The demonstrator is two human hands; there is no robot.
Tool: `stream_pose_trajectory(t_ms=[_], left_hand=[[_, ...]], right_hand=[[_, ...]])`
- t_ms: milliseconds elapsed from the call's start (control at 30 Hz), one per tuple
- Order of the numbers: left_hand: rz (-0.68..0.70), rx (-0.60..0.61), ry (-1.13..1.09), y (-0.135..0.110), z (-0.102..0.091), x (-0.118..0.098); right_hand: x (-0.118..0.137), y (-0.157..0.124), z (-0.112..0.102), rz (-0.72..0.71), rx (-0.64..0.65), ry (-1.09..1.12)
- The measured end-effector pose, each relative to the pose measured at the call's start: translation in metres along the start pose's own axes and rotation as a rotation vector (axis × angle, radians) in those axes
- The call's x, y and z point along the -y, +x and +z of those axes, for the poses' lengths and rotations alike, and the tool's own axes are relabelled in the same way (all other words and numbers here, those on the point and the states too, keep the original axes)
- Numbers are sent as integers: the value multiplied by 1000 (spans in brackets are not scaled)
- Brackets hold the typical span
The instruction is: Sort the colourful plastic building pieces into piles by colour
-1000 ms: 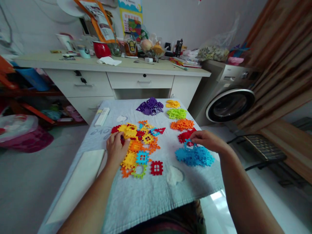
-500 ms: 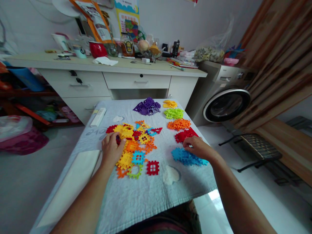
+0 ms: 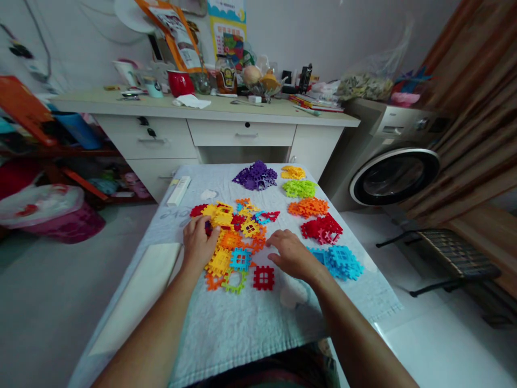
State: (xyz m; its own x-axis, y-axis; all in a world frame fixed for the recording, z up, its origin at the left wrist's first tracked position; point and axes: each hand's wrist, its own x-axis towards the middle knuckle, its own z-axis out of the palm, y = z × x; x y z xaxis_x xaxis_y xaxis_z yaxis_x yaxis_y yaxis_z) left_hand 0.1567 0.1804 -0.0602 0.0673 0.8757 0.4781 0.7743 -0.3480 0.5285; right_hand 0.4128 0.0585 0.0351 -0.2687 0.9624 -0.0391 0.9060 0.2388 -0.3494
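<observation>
My left hand [image 3: 198, 242] rests on the left edge of a mixed heap of plastic building tiles [image 3: 229, 240], its thumb spread from its curled fingers. A dark purple tile [image 3: 208, 228] shows between thumb and fingers; I see no grip on it. My right hand [image 3: 291, 254] is over the cloth just right of the heap, thumb and fingers apart, nothing visible in them. Near it lie a red window tile [image 3: 264, 278], a light blue tile [image 3: 240, 260] and a green frame tile [image 3: 233, 281]. On the right are sorted piles: blue [image 3: 341, 263], red [image 3: 322, 229] and orange [image 3: 308, 207].
Farther back lie green [image 3: 299, 188], yellow [image 3: 293, 172] and purple [image 3: 256, 176] tile piles. A white box [image 3: 178, 191] and a long white panel [image 3: 139, 293] lie along the table's left side. A cluttered desk [image 3: 246, 114] stands behind, with a washing machine [image 3: 393, 167] at right.
My right hand has moved left from the blue pile to beside the mixed heap. A blue tile now lies atop the blue pile. My left hand stays at the heap; the view has shifted.
</observation>
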Motion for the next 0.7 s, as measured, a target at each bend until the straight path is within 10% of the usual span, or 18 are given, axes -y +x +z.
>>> stream_pose_trajectory(t_ms=[467,700], left_hand=[[-4,7,9,-1,1,1],[20,1,-6,-1,0,2]], right_hand=[[16,-3,20,-79,235,84],[11,-1,29,0,137,92]])
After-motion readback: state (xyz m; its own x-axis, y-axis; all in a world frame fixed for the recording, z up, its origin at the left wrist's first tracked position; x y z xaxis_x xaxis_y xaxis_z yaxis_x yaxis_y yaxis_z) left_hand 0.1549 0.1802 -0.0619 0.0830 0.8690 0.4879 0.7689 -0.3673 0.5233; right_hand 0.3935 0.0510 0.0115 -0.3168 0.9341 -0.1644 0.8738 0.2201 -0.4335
